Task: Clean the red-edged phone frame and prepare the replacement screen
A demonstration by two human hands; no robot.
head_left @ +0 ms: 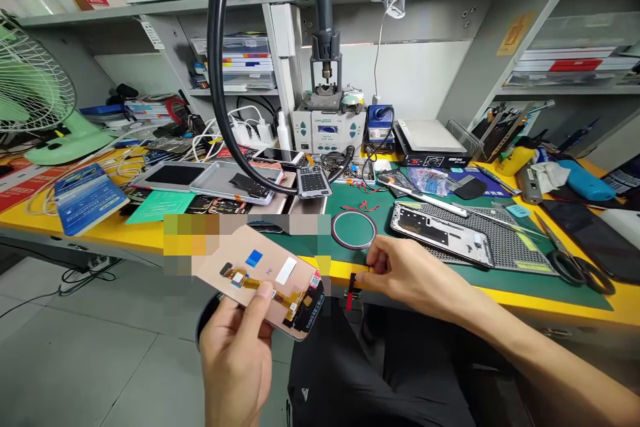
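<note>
My left hand [237, 347] grips a phone screen [273, 250] by its lower edge, thumb pressed on the back. The screen's copper-coloured back faces up, with a gold flex cable, a blue and a white sticker, and a black strip along its right end. At the yellow table edge, my right hand [400, 273] is closed in a pinch on a small black strip with a red end [349, 299], which hangs down. Just beyond it, a roll of thin tape [354, 230] lies on the green mat. A phone frame [440, 233] rests right of that.
Scissors [583, 270] and a dark phone [595, 233] lie at the right. A hot-air station [330, 130] stands at the back, its thick black hose [215, 67] looping forward. Trays [235, 180], cables and a green fan [65, 133] crowd the left. Perforated grey pad [520, 243] under the frame.
</note>
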